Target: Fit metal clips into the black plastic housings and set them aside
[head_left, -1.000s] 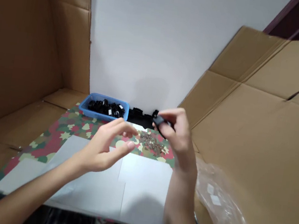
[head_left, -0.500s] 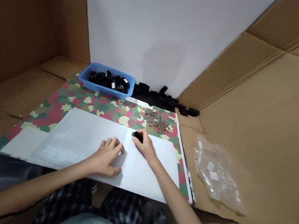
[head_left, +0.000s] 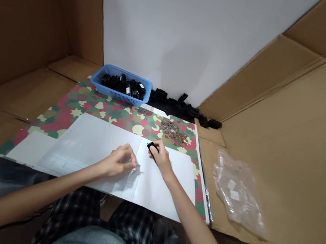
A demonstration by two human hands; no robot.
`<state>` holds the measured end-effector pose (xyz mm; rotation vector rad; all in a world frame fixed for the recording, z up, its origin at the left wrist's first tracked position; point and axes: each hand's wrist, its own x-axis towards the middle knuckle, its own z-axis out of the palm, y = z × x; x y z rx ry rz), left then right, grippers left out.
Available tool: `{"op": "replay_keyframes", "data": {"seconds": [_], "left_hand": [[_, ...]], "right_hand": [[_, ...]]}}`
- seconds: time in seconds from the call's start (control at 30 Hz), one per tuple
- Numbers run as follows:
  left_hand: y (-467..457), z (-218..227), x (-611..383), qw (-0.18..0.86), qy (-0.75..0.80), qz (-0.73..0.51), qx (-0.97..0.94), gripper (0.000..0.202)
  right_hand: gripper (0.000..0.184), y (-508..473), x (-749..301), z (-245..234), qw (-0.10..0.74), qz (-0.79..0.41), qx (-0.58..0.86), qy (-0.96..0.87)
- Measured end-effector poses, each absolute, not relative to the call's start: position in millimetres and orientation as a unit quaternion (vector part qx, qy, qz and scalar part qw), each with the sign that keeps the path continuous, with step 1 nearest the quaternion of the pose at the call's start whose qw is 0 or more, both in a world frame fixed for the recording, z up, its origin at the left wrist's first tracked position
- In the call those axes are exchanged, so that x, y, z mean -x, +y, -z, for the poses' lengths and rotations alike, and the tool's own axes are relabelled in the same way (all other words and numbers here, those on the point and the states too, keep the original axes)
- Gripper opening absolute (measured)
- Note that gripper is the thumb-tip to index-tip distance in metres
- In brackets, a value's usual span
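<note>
The right hand [head_left: 160,156] grasps the black part [head_left: 150,145] over the white sheet [head_left: 168,187], between the worktop's [head_left: 112,113] front and back edges. The left hand [head_left: 119,160] pinches; on what, I cannot tell. Better to hold the part steady, not squeezing.

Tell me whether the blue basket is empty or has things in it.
Not empty: the blue basket holds a heap of black pieces, a few with white patches, visible through its open top.

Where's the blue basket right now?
In the head view, the blue basket stands at the far-left corner of the patterned sheet, by the pale wall, just left of the loose black parts.
</note>
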<state>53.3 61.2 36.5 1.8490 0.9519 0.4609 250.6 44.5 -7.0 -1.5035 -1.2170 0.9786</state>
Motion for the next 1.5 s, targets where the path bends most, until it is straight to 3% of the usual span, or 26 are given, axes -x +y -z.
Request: {"op": "replay_keyframes", "data": {"seconds": [0.13, 0.3, 0.57, 0.97, 1.5], "left_hand": [[68.4, -55.9, -42.9, 0.538, 0.381, -0.302, -0.689, 0.021], [46.5, -82.6, -44.6, 0.633, 0.359, -0.456, -0.513, 0.017], [-8.3, -78.9, -65.1, 0.534, 0.361, -0.539, -0.542, 0.006], [-15.2, -78.3, -62.8, 0.466, 0.381, -0.556, -0.573, 0.006], [-17.4, -74.3, -69.5, 0.441, 0.376, -0.582, -0.570, 0.007]], "right_hand": [[0.032, 41.3, -250.4, -5.5, 0.525, -0.420, 0.592, -0.445], [0.042, 17.0, -222.5, -42.6, 0.600, -0.465, 0.536, -0.369], [0.040, -17.3, -147.5, -61.7, 0.701, -0.489, 0.497, -0.150], [0.030, -20.7, -141.1, -60.6, 0.702, -0.445, 0.491, -0.259], [0.035, -18.4, -139.6, -61.9, 0.680, -0.410, 0.537, -0.286]]}}
